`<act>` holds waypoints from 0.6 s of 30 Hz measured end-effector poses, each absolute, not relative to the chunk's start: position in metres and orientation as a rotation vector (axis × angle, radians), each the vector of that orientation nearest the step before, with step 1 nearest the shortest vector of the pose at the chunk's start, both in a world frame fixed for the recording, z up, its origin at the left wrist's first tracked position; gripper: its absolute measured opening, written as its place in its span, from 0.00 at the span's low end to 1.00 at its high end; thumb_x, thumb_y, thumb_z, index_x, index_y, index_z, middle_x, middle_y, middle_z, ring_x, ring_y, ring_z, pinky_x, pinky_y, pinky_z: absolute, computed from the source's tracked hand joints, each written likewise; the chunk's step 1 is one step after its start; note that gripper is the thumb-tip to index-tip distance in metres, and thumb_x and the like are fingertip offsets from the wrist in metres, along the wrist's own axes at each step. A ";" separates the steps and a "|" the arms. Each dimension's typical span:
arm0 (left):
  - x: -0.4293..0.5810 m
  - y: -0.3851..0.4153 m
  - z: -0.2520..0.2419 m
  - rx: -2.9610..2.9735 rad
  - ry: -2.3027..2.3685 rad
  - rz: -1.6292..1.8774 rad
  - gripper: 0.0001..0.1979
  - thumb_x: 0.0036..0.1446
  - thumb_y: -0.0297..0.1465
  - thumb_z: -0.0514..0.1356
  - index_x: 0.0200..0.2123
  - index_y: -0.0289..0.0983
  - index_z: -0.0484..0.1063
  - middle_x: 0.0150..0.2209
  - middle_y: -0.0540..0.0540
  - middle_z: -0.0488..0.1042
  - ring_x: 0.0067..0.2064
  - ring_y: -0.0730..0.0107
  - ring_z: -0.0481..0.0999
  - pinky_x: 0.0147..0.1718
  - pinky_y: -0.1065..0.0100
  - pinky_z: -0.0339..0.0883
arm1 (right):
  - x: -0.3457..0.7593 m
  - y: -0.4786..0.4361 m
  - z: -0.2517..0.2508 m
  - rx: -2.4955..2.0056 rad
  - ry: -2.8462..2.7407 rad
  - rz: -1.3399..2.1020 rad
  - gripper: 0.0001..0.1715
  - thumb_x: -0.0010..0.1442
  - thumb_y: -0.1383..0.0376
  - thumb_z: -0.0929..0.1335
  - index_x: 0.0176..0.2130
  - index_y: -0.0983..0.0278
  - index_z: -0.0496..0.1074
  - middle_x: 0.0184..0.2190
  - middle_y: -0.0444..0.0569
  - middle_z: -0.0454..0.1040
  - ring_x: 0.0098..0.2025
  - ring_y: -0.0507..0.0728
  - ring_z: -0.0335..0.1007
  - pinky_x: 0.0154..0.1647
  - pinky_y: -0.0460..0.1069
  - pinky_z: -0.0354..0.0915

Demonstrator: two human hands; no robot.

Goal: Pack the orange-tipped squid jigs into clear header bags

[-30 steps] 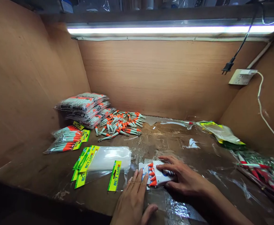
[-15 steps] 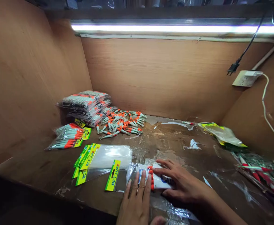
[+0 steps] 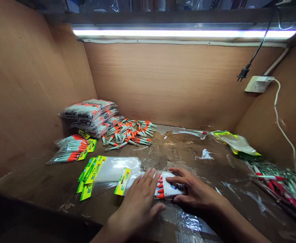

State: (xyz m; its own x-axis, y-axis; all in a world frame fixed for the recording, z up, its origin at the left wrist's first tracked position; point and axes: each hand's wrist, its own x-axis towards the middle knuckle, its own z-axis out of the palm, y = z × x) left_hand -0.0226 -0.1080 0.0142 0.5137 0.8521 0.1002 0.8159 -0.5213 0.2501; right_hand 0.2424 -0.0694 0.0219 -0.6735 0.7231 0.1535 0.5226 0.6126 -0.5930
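My left hand (image 3: 140, 197) lies with fingers outstretched across a clear plastic bag whose yellow-green BCT LURE header (image 3: 123, 182) shows at its left end. Beside it, the fingers and thumb of my right hand (image 3: 195, 190) span the right end of a white card holding orange-tipped fishing lures (image 3: 161, 190). The card's left part is under my left hand; how far it sits inside the bag is hard to see. To the left is a fanned stack of flat clear bags (image 3: 118, 167) with the same headers.
Loose white-and-orange lures (image 3: 130, 133) are heaped behind, near stacked bulk packs (image 3: 87, 113) and filled header bags (image 3: 70, 148). More bags (image 3: 236, 143) and red-and-white lures (image 3: 279, 189) lie right. A black plug (image 3: 243, 73) hangs by a wall outlet (image 3: 258, 84).
My left hand has moved up and turned to lie across the bag. The bag and its header have shifted slightly upward. My right hand stays at the card's right end.
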 end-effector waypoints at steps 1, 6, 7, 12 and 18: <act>-0.020 -0.098 0.020 2.579 1.347 0.271 0.46 0.56 0.50 0.62 0.71 0.42 0.44 0.71 0.39 0.46 0.71 0.48 0.46 0.66 0.46 0.49 | 0.242 -0.069 0.022 -0.980 -2.450 0.729 0.35 0.56 0.52 0.74 0.61 0.54 0.68 0.66 0.55 0.58 0.65 0.67 0.58 0.64 0.63 0.59; 0.000 -0.060 0.029 2.547 1.071 0.230 0.53 0.43 0.58 0.65 0.67 0.38 0.53 0.67 0.34 0.56 0.69 0.41 0.50 0.66 0.42 0.43 | 0.236 -0.072 0.025 -0.835 -2.392 0.613 0.33 0.56 0.53 0.74 0.59 0.54 0.69 0.63 0.55 0.61 0.64 0.66 0.60 0.62 0.61 0.62; 0.004 -0.057 0.029 2.552 1.054 0.278 0.51 0.43 0.57 0.66 0.65 0.39 0.56 0.65 0.35 0.61 0.68 0.41 0.54 0.66 0.41 0.42 | 0.236 -0.073 0.025 -0.821 -2.372 0.557 0.34 0.56 0.54 0.74 0.60 0.54 0.68 0.63 0.55 0.61 0.64 0.66 0.59 0.62 0.61 0.62; 0.013 -0.051 0.036 2.594 0.947 0.393 0.50 0.40 0.51 0.69 0.64 0.44 0.56 0.60 0.40 0.66 0.60 0.45 0.65 0.65 0.37 0.35 | 0.238 -0.079 0.024 -0.853 -2.307 0.333 0.44 0.54 0.57 0.76 0.65 0.55 0.60 0.65 0.57 0.57 0.65 0.66 0.57 0.62 0.60 0.63; 0.017 -0.047 0.036 2.657 0.914 0.326 0.49 0.39 0.48 0.70 0.64 0.45 0.56 0.61 0.40 0.64 0.60 0.43 0.64 0.65 0.38 0.38 | 0.233 -0.085 0.031 -0.858 -2.353 0.129 0.46 0.54 0.60 0.75 0.66 0.55 0.58 0.65 0.57 0.58 0.64 0.66 0.58 0.61 0.60 0.63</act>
